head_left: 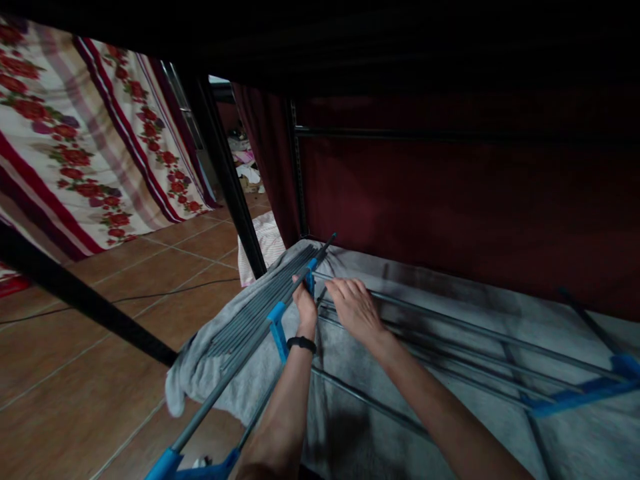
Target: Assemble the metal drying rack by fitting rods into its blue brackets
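A rack frame of grey metal rods joined by blue plastic connectors lies across grey bedding. My left hand (304, 308), with a black band at the wrist, is closed around a blue connector (311, 270) at the frame's far corner. Its fingers are partly hidden behind the pole. Just to the right, my right hand (356, 308) is closed over the end of a metal rod (450, 323), which runs from that connector towards another blue connector (585, 393) at the right. Beside the left hand, a bundle of loose thin rods (250, 313) rests on the bedding.
Grey bedding (345, 393) lies under the frame. A black bed post (230, 173) and slanted bar (85, 293) stand at the left, with a dark bunk overhead. A maroon curtain (450, 213) hangs behind. Tiled floor (100, 353) and a cable (150, 297) show at left.
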Available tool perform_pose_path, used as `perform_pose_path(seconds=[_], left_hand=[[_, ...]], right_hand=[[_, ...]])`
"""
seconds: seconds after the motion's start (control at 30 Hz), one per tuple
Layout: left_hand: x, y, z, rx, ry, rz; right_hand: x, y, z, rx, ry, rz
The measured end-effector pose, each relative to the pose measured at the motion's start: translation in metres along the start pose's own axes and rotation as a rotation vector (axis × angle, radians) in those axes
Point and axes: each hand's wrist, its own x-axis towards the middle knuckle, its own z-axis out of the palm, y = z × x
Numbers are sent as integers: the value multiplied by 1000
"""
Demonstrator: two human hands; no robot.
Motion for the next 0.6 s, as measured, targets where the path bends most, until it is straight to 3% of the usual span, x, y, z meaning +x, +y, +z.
perform_pose_path(seconds=[0.07, 0.2, 0.27, 0.6], left_hand=[[-6, -12, -8, 11, 47, 3], [-19, -31, -16, 52, 67, -42], [-19, -33, -14, 61, 53, -51], [2, -36, 0, 22, -4, -119]], right_hand=[[-22, -2, 14, 26, 3, 6], [-49, 11, 46, 15, -192, 296], [-51, 21, 56, 13, -292, 378], [-39, 27, 47, 62, -334, 389]])
